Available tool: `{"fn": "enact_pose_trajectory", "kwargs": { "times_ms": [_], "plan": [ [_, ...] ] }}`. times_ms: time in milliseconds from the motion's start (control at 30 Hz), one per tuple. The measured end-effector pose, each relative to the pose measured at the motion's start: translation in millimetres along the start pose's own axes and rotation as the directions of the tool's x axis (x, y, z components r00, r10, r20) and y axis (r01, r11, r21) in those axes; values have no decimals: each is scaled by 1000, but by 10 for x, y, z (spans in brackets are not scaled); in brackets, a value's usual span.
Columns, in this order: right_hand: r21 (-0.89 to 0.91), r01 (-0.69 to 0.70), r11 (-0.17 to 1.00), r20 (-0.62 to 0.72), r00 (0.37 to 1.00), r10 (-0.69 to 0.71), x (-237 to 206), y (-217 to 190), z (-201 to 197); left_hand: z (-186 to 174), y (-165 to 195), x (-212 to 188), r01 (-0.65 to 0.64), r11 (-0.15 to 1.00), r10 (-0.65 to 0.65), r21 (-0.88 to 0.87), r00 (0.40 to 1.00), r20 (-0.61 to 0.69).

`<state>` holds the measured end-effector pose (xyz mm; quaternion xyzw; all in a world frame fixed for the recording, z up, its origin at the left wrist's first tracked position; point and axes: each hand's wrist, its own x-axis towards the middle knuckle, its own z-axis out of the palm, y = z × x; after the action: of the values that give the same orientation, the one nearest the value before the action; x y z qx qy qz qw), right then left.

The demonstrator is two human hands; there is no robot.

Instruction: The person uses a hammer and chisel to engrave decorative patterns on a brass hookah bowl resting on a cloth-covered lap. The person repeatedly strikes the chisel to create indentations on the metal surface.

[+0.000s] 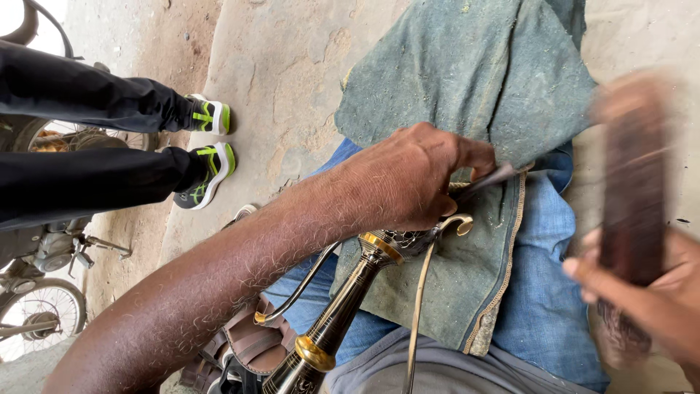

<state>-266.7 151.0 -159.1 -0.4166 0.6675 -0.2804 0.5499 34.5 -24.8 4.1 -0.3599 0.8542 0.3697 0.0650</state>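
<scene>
while the left hand clamps a dark brass-trimmed sword hilt against the green cloth across the lap, the blurred right hand grips a dark brown wooden block, raised just beside the cloth.

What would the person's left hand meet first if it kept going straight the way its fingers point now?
Probably the green cloth on the lap: the left hand points rightward onto it while gripping the sword hilt. Depth is unclear.
</scene>
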Motion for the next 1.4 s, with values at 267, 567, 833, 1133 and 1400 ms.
{"fn": "enact_pose_trajectory", "kwargs": {
  "times_ms": [267,567,833,1133,1400],
  "plan": [
    [-108,69,992,161,986,-51,358,-31,-251,-35,46,-158,111,988,-117,-104,991,-58],
    [-330,137,934,190,979,-76,678,119,-478,20,81,-395,96,945,-182,-311,948,-261],
    [-485,468,738,193,881,-432,704,-586,-415,113,179,-495,189,901,-329,-391,884,-333],
    [-414,378,828,227,924,-308,832,-810,-424,121,182,-467,128,951,-222,-282,917,-331],
    [-326,212,921,241,961,-136,780,-90,-480,74,211,-282,138,974,-178,-180,957,-228]
  ]
}}
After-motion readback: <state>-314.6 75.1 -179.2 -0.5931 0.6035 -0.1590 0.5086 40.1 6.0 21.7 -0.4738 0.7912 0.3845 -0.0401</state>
